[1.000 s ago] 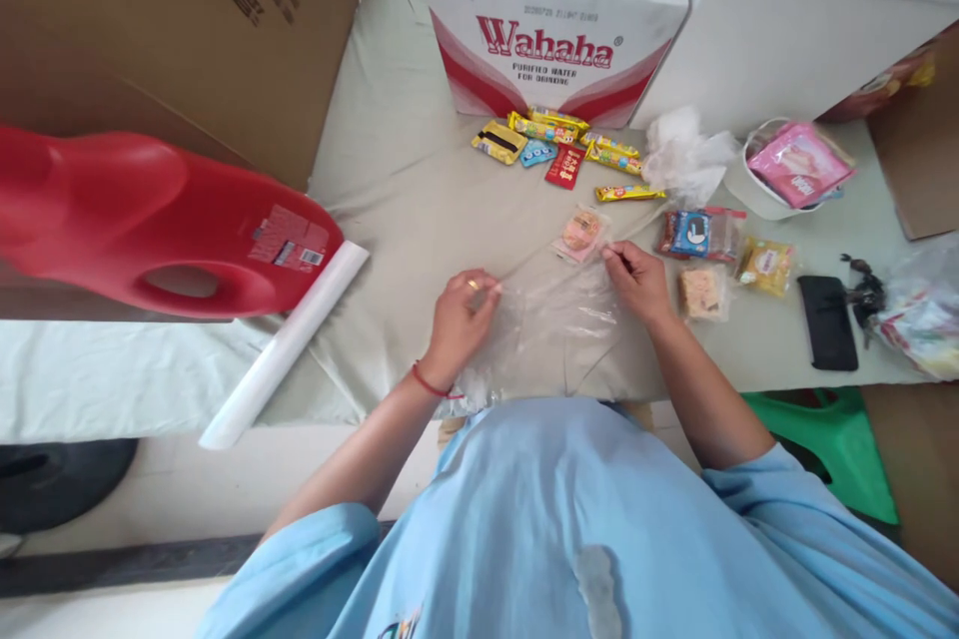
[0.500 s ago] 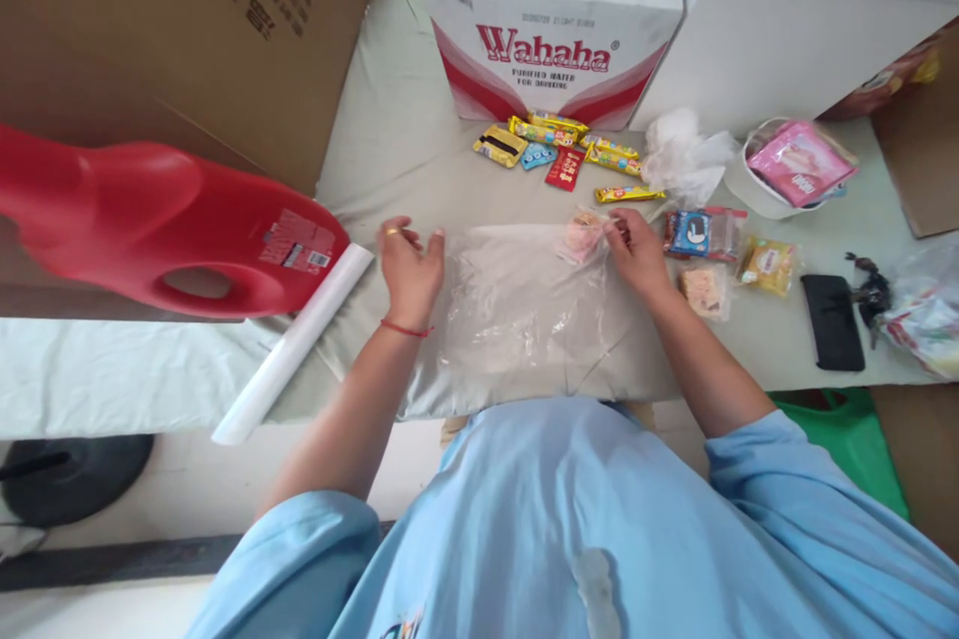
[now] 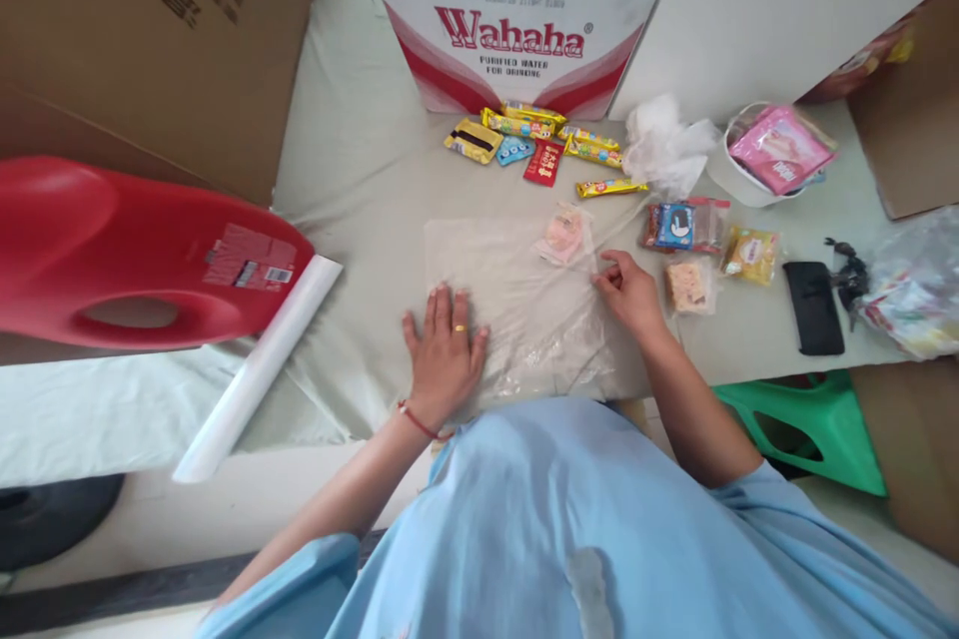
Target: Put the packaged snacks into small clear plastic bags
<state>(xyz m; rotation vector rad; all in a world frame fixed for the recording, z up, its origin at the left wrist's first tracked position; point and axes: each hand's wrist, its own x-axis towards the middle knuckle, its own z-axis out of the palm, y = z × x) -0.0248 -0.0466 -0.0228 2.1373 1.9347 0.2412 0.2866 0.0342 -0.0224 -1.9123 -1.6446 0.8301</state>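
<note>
A sheet of clear plastic film [image 3: 509, 300] lies on the cloth-covered table in front of me, creased along its near right part. On its left side my left hand [image 3: 448, 354] rests flat, fingers spread and holding nothing. My right hand [image 3: 629, 295] is at the film's right edge, with thumb and forefinger pinched together on that edge. Near the film's far right corner lies a small clear packet of pinkish food [image 3: 564, 234], untouched by either hand. Just right of my right hand is a similar packet with a pale block [image 3: 689, 286].
A white roll [image 3: 259, 369] and a red jug [image 3: 142, 260] are at left. Behind stand a Wahaba-style printed carton [image 3: 516, 30] and snack packets [image 3: 543, 162]. To the right are a white tub [image 3: 726, 175], a yellow packet [image 3: 751, 256], a phone [image 3: 814, 308] and keys [image 3: 850, 275].
My left hand has come down and nearer to me, flattening onto the film. My right hand has moved away from the pinkish packet to the film's edge. The view has shifted slightly.
</note>
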